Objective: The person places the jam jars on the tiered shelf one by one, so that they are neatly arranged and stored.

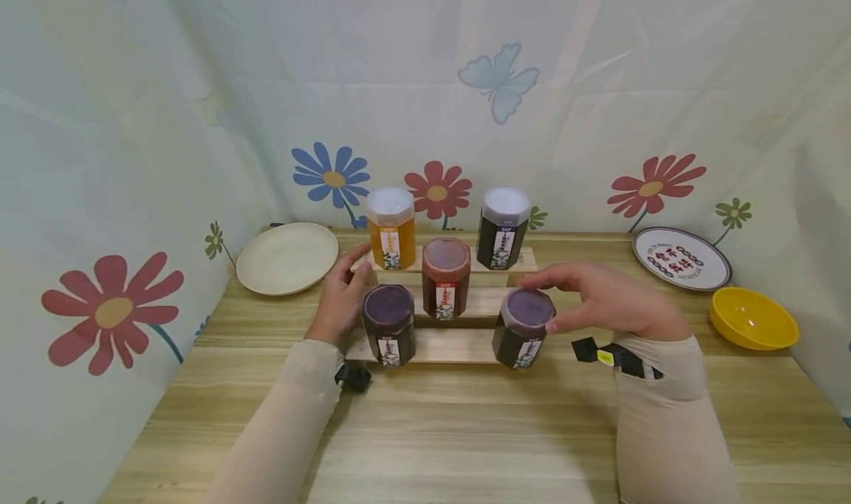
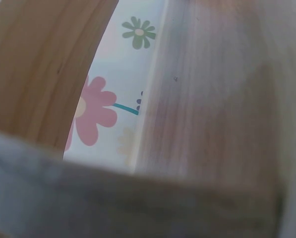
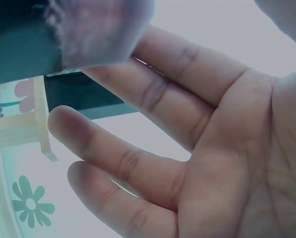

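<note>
A three-step wooden rack [image 1: 459,345] bears several eight-sided jars with labels. My right hand [image 1: 608,301] holds the dark front-right jar [image 1: 513,341] near its purple lid, thumb at the right side and fingers behind. In the right wrist view, the ring and little fingers [image 3: 133,163] extend away from this jar. My left hand [image 1: 342,297] grips the left end of the rack by its upper step. Beside it stands the dark front-left jar [image 1: 388,334]. A red-brown jar [image 1: 445,278] occupies the middle step; an orange jar [image 1: 392,230] and a black jar [image 1: 503,230] stand on top.
A cream plate [image 1: 287,259] lies back left on the wooden table [image 1: 459,437]. At the right are a white patterned plate [image 1: 698,264] and a yellow bowl [image 1: 751,319]. A flower-printed curtain [image 1: 399,83] hangs behind. The left wrist view shows wooden planks [image 2: 212,109] close up.
</note>
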A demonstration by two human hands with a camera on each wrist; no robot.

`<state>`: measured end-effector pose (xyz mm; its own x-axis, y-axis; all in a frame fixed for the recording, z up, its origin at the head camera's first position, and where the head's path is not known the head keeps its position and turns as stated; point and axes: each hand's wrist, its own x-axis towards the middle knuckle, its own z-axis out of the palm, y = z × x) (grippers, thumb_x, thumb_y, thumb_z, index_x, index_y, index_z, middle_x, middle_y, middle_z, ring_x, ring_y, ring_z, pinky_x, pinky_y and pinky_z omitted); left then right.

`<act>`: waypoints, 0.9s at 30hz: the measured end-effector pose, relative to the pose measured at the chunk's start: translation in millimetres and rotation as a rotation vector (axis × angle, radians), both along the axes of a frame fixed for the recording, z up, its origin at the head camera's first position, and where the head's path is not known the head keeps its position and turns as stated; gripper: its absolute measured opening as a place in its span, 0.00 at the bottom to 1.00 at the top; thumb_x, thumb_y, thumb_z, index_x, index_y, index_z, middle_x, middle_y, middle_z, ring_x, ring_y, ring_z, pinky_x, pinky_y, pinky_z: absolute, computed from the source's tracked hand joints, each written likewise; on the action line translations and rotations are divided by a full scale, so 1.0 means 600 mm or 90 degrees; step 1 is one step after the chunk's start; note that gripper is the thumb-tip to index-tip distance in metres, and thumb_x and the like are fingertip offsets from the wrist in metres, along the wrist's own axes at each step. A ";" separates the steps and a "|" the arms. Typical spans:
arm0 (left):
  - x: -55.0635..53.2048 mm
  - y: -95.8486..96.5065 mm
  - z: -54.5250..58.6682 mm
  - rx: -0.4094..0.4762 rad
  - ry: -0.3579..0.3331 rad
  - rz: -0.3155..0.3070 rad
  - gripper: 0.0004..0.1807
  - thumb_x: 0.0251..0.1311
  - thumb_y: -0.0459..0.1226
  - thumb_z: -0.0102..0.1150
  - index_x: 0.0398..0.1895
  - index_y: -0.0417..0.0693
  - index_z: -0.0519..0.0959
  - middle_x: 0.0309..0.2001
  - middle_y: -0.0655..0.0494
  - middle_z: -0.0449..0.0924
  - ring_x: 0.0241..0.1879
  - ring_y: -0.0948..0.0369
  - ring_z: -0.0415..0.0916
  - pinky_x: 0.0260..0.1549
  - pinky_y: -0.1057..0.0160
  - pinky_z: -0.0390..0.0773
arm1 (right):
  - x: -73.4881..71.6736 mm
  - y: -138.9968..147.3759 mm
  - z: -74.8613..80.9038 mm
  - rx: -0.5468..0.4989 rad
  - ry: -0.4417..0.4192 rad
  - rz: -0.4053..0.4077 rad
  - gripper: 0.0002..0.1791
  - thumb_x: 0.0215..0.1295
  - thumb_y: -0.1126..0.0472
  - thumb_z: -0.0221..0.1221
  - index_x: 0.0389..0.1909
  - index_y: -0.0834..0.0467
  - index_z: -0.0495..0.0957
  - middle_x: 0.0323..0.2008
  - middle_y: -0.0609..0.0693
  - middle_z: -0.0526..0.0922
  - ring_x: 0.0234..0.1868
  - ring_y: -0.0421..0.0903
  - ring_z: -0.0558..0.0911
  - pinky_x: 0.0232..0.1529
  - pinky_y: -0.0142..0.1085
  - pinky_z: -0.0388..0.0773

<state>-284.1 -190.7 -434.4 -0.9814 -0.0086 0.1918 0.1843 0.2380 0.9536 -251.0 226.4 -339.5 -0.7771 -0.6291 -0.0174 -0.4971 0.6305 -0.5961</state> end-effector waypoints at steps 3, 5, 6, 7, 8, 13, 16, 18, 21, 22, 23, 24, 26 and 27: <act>0.000 0.000 0.000 0.000 0.003 -0.001 0.27 0.84 0.41 0.48 0.80 0.48 0.66 0.69 0.41 0.73 0.50 0.43 0.71 0.43 0.67 0.70 | 0.000 -0.002 0.000 0.005 0.006 -0.004 0.34 0.60 0.51 0.77 0.68 0.48 0.81 0.68 0.51 0.80 0.70 0.59 0.76 0.69 0.63 0.69; -0.001 0.000 -0.001 0.002 0.000 0.000 0.26 0.84 0.40 0.48 0.80 0.48 0.66 0.68 0.40 0.73 0.50 0.43 0.71 0.43 0.67 0.71 | 0.000 -0.005 0.000 0.007 0.011 -0.008 0.33 0.60 0.52 0.77 0.67 0.49 0.81 0.68 0.51 0.81 0.69 0.59 0.77 0.69 0.63 0.70; -0.001 0.000 0.000 0.001 -0.002 0.000 0.26 0.84 0.40 0.48 0.80 0.48 0.66 0.66 0.41 0.73 0.50 0.44 0.71 0.43 0.67 0.71 | 0.000 -0.007 0.001 0.009 0.012 -0.010 0.33 0.59 0.52 0.77 0.67 0.49 0.81 0.67 0.51 0.81 0.69 0.59 0.77 0.68 0.62 0.70; -0.003 0.000 -0.003 0.001 -0.004 0.000 0.26 0.84 0.40 0.48 0.80 0.48 0.66 0.65 0.40 0.74 0.50 0.44 0.71 0.43 0.67 0.71 | 0.001 -0.009 0.001 0.008 0.015 -0.009 0.33 0.60 0.52 0.77 0.67 0.50 0.82 0.67 0.52 0.81 0.69 0.59 0.77 0.68 0.62 0.71; -0.007 -0.002 -0.007 0.001 -0.006 0.001 0.26 0.84 0.40 0.47 0.80 0.48 0.66 0.63 0.40 0.74 0.50 0.44 0.71 0.43 0.67 0.71 | 0.001 -0.010 0.002 0.008 0.018 -0.008 0.33 0.60 0.52 0.77 0.67 0.50 0.82 0.67 0.52 0.82 0.68 0.59 0.78 0.68 0.62 0.71; -0.032 -0.010 -0.039 0.001 -0.003 0.004 0.27 0.84 0.41 0.47 0.81 0.51 0.65 0.61 0.40 0.74 0.51 0.41 0.71 0.42 0.66 0.71 | 0.004 -0.021 0.005 0.006 0.029 -0.005 0.33 0.60 0.51 0.77 0.67 0.53 0.82 0.66 0.55 0.82 0.68 0.60 0.78 0.67 0.62 0.72; -0.037 -0.014 -0.049 0.000 0.006 0.008 0.27 0.84 0.44 0.47 0.81 0.55 0.66 0.62 0.42 0.74 0.50 0.43 0.71 0.42 0.66 0.71 | 0.005 -0.028 0.006 0.004 0.035 -0.004 0.33 0.59 0.52 0.78 0.66 0.53 0.82 0.65 0.54 0.83 0.67 0.59 0.78 0.67 0.62 0.73; -0.037 -0.014 -0.052 -0.002 0.015 0.013 0.26 0.83 0.46 0.48 0.81 0.57 0.67 0.61 0.43 0.75 0.50 0.45 0.71 0.42 0.66 0.71 | 0.005 -0.032 0.006 0.000 0.036 -0.001 0.33 0.59 0.53 0.78 0.66 0.54 0.82 0.65 0.54 0.83 0.67 0.58 0.78 0.66 0.61 0.73; -0.036 -0.014 -0.053 -0.002 0.029 0.017 0.26 0.83 0.47 0.49 0.79 0.59 0.69 0.62 0.45 0.76 0.49 0.48 0.72 0.43 0.66 0.72 | 0.004 -0.037 0.005 0.000 0.041 0.002 0.33 0.59 0.53 0.78 0.66 0.53 0.82 0.64 0.54 0.83 0.66 0.58 0.79 0.66 0.61 0.73; -0.035 -0.014 -0.053 -0.001 0.035 0.017 0.26 0.83 0.47 0.50 0.79 0.59 0.69 0.63 0.46 0.76 0.49 0.49 0.73 0.44 0.66 0.73 | 0.003 -0.038 0.004 -0.001 0.041 0.004 0.33 0.59 0.53 0.78 0.66 0.53 0.82 0.64 0.54 0.83 0.66 0.58 0.79 0.66 0.61 0.73; -0.035 -0.014 -0.054 0.000 0.038 0.016 0.26 0.82 0.47 0.50 0.79 0.58 0.69 0.64 0.46 0.76 0.49 0.49 0.73 0.44 0.66 0.73 | 0.002 -0.039 0.003 -0.002 0.042 0.005 0.33 0.59 0.52 0.78 0.66 0.53 0.82 0.64 0.54 0.83 0.66 0.58 0.79 0.66 0.61 0.73; -0.034 -0.014 -0.054 0.002 0.042 0.016 0.26 0.82 0.47 0.50 0.79 0.57 0.70 0.65 0.47 0.76 0.50 0.50 0.73 0.45 0.67 0.73 | 0.002 -0.040 0.002 -0.002 0.045 0.006 0.33 0.60 0.52 0.78 0.66 0.53 0.82 0.64 0.54 0.83 0.67 0.58 0.79 0.66 0.61 0.73; -0.034 -0.014 -0.054 0.006 0.045 0.014 0.26 0.82 0.47 0.50 0.78 0.57 0.70 0.67 0.47 0.75 0.50 0.50 0.73 0.46 0.66 0.74 | 0.001 -0.042 0.000 -0.006 0.047 0.007 0.33 0.60 0.52 0.78 0.66 0.53 0.82 0.64 0.53 0.84 0.66 0.57 0.79 0.66 0.61 0.73; -0.034 -0.014 -0.054 0.007 0.046 0.013 0.26 0.82 0.47 0.50 0.78 0.57 0.70 0.67 0.48 0.75 0.50 0.50 0.73 0.46 0.66 0.74 | 0.001 -0.043 0.000 -0.008 0.049 0.009 0.32 0.60 0.52 0.78 0.66 0.53 0.83 0.64 0.53 0.84 0.66 0.57 0.79 0.66 0.61 0.73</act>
<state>-304.5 -199.2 -466.9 -0.9647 -0.0314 0.2616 0.2476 0.2319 0.9407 -250.5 200.4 -339.8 -0.7671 -0.6395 0.0502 -0.5502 0.6157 -0.5641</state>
